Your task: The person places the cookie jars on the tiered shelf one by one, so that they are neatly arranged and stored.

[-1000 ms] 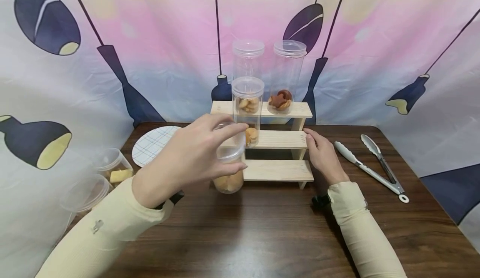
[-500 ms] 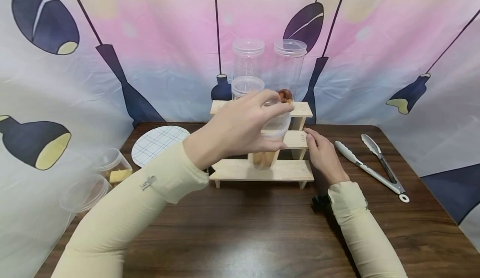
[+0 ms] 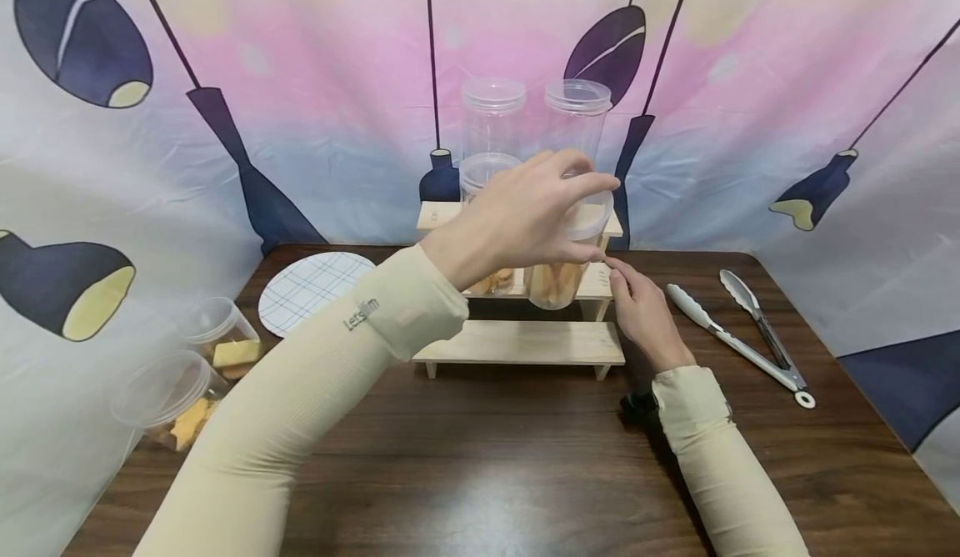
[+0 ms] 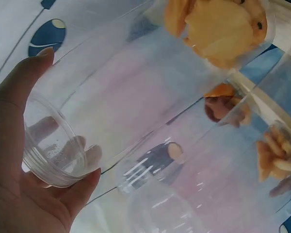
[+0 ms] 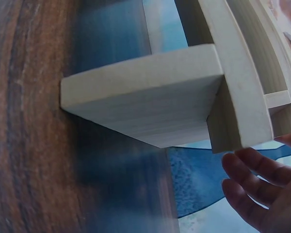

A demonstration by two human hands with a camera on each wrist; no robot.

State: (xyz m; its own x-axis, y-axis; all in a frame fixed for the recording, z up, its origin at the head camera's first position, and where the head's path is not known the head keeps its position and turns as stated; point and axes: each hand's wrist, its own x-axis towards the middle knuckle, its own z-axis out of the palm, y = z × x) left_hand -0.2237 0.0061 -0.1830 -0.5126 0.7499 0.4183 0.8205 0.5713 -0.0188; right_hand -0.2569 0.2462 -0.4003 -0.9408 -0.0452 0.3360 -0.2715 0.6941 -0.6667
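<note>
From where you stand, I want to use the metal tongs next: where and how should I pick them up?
Grip the tongs around both arms near the middle, coming down from above with the right hand, which is nearest. They lie flat on the table, spread open, hinge ring toward you, so pinching both arms should close them.

One readable text only: small grey lettering on the cream ribbed left sleeve (image 3: 330,373), near the forearm, seen in the head view. It seems to read "Lersum" or similar; the letters are too small and tilted to be sure. No labels, brands or numbers legible on the clear plastic jars, the pale wooden stepped shelf, the checked plate, the metal tongs or the printed backdrop cloth. Both wrist views show no writing.
</note>
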